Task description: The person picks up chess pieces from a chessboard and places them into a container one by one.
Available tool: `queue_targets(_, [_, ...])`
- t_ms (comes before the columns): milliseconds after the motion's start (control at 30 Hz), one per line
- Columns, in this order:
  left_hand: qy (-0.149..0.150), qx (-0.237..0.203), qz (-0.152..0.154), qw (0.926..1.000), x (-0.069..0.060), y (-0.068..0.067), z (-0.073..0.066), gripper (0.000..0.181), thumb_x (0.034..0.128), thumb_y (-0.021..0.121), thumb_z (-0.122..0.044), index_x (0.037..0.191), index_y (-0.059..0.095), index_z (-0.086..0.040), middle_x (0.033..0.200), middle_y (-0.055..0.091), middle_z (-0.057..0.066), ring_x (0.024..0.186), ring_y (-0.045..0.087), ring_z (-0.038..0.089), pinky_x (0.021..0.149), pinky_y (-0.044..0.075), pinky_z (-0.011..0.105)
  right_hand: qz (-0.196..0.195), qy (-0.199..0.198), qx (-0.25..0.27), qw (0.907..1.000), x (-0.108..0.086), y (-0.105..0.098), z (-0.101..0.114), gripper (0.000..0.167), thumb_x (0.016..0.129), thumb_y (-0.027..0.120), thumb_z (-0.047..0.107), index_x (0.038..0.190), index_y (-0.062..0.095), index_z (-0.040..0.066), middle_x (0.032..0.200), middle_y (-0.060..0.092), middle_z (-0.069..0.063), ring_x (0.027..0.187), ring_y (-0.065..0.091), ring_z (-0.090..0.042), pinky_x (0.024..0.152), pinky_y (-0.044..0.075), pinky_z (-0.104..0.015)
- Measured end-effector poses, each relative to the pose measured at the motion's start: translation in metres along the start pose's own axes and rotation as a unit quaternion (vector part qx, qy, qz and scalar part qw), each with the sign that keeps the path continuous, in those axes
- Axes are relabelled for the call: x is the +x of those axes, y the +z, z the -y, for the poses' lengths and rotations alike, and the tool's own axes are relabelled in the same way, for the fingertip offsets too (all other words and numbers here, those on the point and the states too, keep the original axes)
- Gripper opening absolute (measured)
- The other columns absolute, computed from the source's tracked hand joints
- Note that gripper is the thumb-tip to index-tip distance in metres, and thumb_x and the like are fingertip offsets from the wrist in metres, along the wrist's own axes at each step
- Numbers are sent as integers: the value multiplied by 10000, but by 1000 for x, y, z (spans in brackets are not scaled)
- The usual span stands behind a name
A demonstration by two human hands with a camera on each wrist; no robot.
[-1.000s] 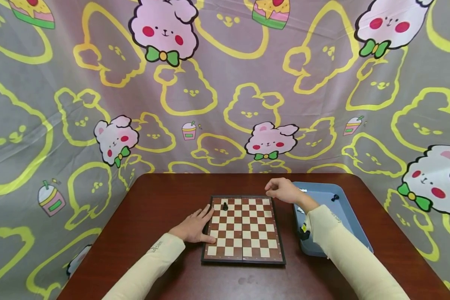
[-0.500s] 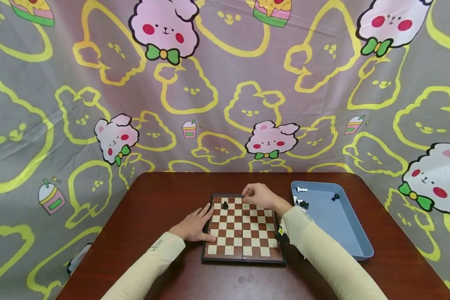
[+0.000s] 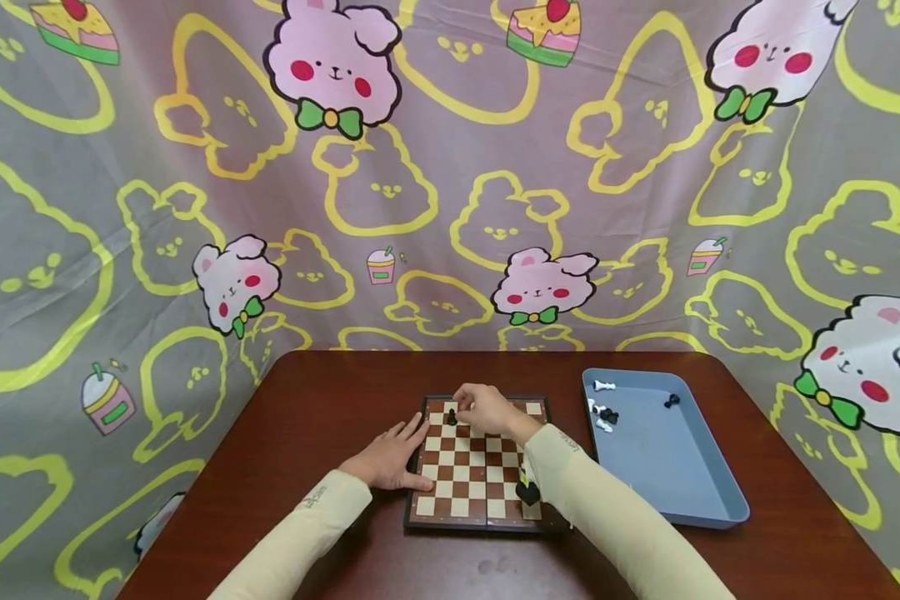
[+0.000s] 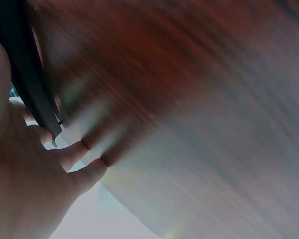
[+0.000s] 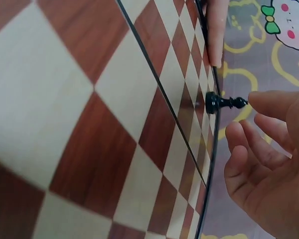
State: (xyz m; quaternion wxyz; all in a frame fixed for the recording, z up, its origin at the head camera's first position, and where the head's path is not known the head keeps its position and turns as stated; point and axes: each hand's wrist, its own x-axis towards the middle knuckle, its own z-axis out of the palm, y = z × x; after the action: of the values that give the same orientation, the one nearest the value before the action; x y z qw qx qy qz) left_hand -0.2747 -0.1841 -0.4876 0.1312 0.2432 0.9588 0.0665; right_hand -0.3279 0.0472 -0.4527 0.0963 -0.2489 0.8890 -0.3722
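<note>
A folding chessboard [image 3: 461,492] with cream and brown squares lies on the table. Near its far left corner stands a black chess piece [image 3: 452,417], upright, with a collar and small pointed top. My right hand [image 3: 487,410] hovers over the board's far side, just right of that piece. In the right wrist view its thumb tip appears at the top of the piece [image 5: 220,102], and the other fingers are loosely bent, apart from it; whether the thumb touches cannot be told. My left hand [image 3: 388,458] rests at the board's left edge, fingers spread, thumb on the squares.
Right of the board stands a blue-grey tray [image 3: 708,467]. Several white and black pieces lie at its left side, and another black piece [image 3: 672,401] lies toward the back. A patterned cloth [image 3: 450,250] hangs behind the brown table [image 3: 330,383].
My right hand has moved left from beside the tray, across the board, to the black chess piece. The left hand stays at the board's edge, and the piece keeps its square.
</note>
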Motion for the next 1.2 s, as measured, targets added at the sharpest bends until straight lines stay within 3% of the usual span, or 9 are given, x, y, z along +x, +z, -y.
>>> queue_targets(233, [-54,-2,87,9999,1,0,0,1075,755,550,-739,1538,118,-144,1577,67,109,1372,224,397,1031,280,555,41,14,-45,10000,5,6,1,271,924,611,95,1186,601,25,958,634,-64,798,601,-171,677,490,-339])
queue_targets(600, [-2,-58,74,10000,1,0,2,1089,748,535,-759,1538,117,-137,1577,66,115,1365,226,415,1026,287,555,224,32,-374,9990,9,14,3,186,946,583,128,1113,646,75,797,589,-14,551,512,-142,542,423,-295])
queue_targets(833, [28,3,80,10000,1,-1,1,1088,747,541,-755,1537,121,-138,1577,65,116,1364,232,410,1022,293,554,277,-110,-666,9973,7,14,2,116,945,566,101,1024,650,98,832,589,8,631,514,-126,606,425,-302])
queue_targets(1200, [-5,21,45,10000,2,0,3,1088,745,525,-768,1540,103,-155,1577,60,106,1361,233,422,1026,289,554,400,-62,-511,9979,-15,-10,-10,145,953,563,111,1070,636,66,822,582,24,616,547,-131,579,440,-300])
